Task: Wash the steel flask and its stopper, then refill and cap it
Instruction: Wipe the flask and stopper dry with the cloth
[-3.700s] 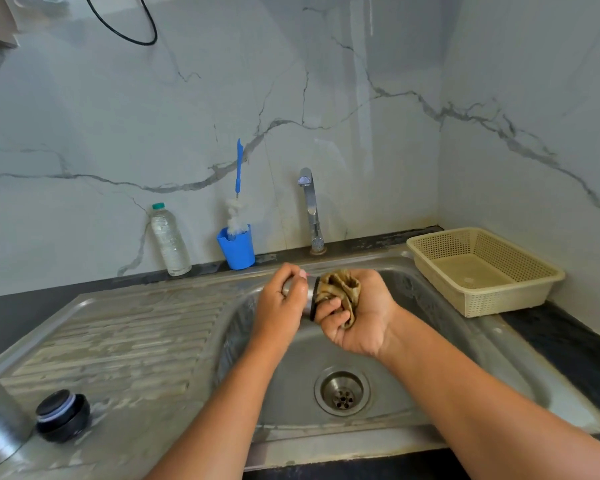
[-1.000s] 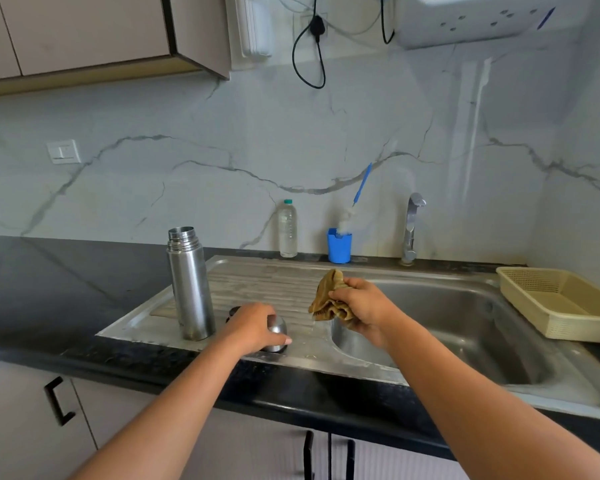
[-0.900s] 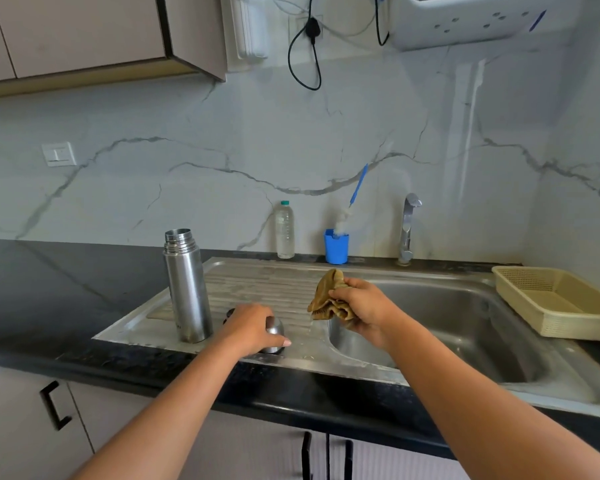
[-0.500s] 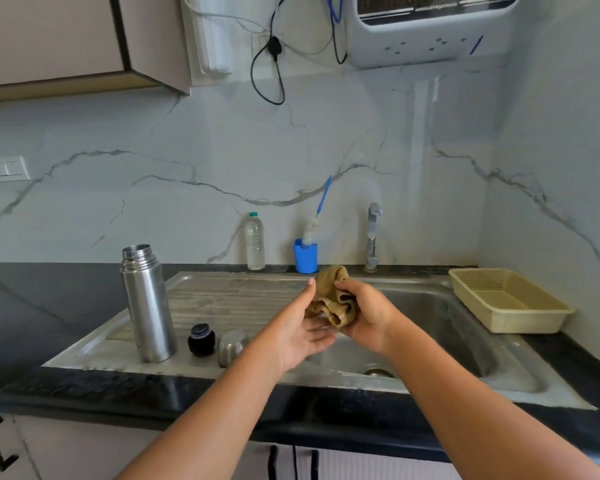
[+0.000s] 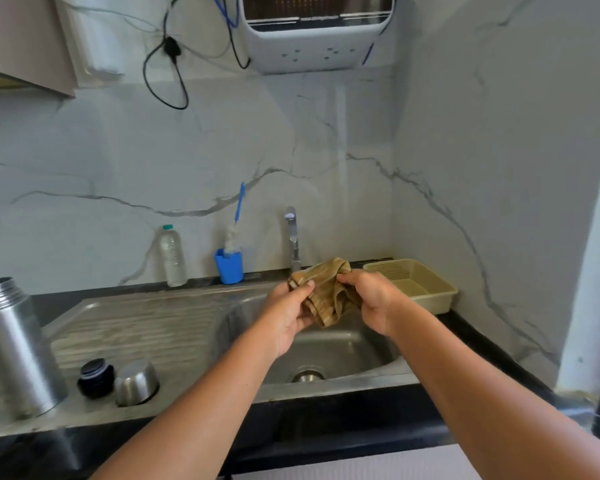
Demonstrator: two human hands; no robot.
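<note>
The cylindrical steel flask (image 5: 14, 344) is stood uncapped on the ribbed draining surface (image 5: 146, 327), its round black stopper (image 5: 96, 373) and domed steel cup (image 5: 136, 382) beside it, likely to drain. Over the sink (image 5: 343, 351), a crumpled brown cloth (image 5: 326, 294) is gripped by the fingers (image 5: 302, 285) of left hand (image 5: 286, 315) and right hand (image 5: 373, 299).

Head view (downward) over sink (image 5: 326, 344)

Steel drainboard (image 5: 136, 327), well left of left hand (image 5: 288, 313): open flask (image 5: 14, 344) upright, black stopper (image 5: 96, 372) and mouth-down steel cap (image 5: 136, 382) beside it. Black counter (image 5: 326, 424) beyond left hand: plastic bottle (image 5: 172, 258), blue cup (image 5: 229, 266); beyond right hand (image 5: 371, 299): beige basket (image 5: 416, 285).
</note>
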